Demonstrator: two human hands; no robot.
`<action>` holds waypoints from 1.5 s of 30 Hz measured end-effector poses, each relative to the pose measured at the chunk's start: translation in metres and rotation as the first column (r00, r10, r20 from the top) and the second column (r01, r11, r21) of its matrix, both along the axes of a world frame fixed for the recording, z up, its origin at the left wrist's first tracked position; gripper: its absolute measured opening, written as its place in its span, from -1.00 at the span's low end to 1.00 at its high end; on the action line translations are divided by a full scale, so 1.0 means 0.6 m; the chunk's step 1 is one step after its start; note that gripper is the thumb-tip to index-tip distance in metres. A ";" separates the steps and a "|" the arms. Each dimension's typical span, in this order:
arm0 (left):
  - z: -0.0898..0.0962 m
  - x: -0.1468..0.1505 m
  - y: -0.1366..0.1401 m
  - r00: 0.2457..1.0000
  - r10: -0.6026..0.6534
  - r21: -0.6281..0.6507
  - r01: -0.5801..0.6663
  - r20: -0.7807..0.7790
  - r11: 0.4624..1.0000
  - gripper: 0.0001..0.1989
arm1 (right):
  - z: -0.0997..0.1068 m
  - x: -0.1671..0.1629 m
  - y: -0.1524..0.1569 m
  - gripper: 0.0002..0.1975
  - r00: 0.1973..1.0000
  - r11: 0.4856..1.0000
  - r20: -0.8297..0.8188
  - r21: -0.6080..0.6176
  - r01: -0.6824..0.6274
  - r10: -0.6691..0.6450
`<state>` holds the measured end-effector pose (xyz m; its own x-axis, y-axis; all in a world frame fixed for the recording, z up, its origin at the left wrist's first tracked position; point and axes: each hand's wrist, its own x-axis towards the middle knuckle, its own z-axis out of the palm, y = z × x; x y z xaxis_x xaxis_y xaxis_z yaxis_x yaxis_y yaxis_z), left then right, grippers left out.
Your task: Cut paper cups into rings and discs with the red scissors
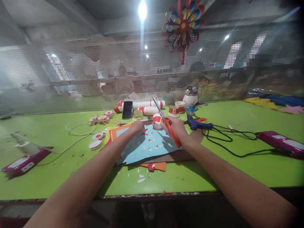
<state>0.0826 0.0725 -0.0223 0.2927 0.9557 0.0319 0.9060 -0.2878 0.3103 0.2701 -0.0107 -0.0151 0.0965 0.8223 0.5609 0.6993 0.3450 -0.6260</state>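
Curled inward over the light blue sheet [140, 148], my left hand [137, 127] is closed, and whatever its fingers hold is hidden. My right hand [175, 128] grips orange-handled scissors [171, 131], their blades pointing up and away to the left. Beside the right fingertips is a cut red-and-white paper cup piece [157, 121]; the fingers seem to touch it. Small red and white paper scraps [150, 146] lie scattered over the blue sheet. Just behind my left hand stands a pale paper ring [138, 115].
Behind are a phone [127, 110], stacked paper cups [152, 104], a cup [174, 110] and a white jug [190, 97]. A blue glue gun [198, 123] with black cable lies right. Purple power strips [281, 144] flank the green table [78, 177]. White-and-red discs [95, 144] sit left.
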 end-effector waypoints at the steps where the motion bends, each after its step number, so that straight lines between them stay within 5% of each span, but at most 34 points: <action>1: 0.002 -0.003 -0.003 0.999 0.010 -0.018 -0.009 0.045 1.000 -0.95 | 0.000 0.001 0.001 -0.75 1.000 1.000 -0.010 -0.002 -0.003 0.003; 6: 0.028 -0.023 -0.032 0.947 0.025 -0.109 0.011 0.319 0.994 -0.85 | 0.003 0.002 -0.004 -0.79 0.997 0.998 -0.058 -0.024 -0.053 0.051; 11: 0.063 -0.047 -0.075 0.817 -0.008 -0.165 0.126 0.576 0.978 -0.86 | 0.012 -0.007 -0.021 -0.92 0.979 0.986 -0.147 -0.072 -0.151 0.139; 15: 0.073 -0.063 -0.114 0.436 0.090 -0.260 0.348 0.896 0.900 -0.82 | 0.028 -0.022 -0.043 -0.98 0.933 0.950 -0.234 -0.083 -0.300 0.274; 18: 0.075 -0.069 -0.133 0.328 0.099 -0.225 0.372 0.939 0.901 -0.76 | 0.033 -0.033 -0.057 -0.91 0.878 0.903 -0.295 -0.098 -0.419 0.376; 25: 0.075 -0.058 -0.157 0.411 0.023 -0.207 0.409 0.911 0.889 -0.76 | 0.036 -0.044 -0.079 -0.76 0.711 0.797 -0.515 -0.085 -0.598 0.479; 32: 0.070 -0.042 -0.180 0.444 -0.063 -0.206 0.531 0.894 0.822 -0.83 | 0.051 -0.049 -0.093 -0.85 0.758 0.796 -0.401 -0.105 -0.596 0.515; 40: 0.067 -0.044 -0.180 0.368 0.038 -0.272 0.609 0.929 0.745 -0.87 | 0.037 -0.046 -0.087 -0.82 0.771 0.814 -0.402 -0.099 -0.573 0.494; 45: 0.058 -0.045 -0.176 0.427 0.100 -0.367 0.608 0.899 0.704 -0.82 | 0.038 -0.049 -0.090 -0.80 0.806 0.832 -0.284 -0.049 -0.553 0.520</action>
<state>0.0559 -0.0328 0.0125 0.6846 0.7245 -0.0804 0.0041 0.1064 0.9943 0.2407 -0.0645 0.0076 -0.2589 0.8440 0.4697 0.2407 0.5273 -0.8148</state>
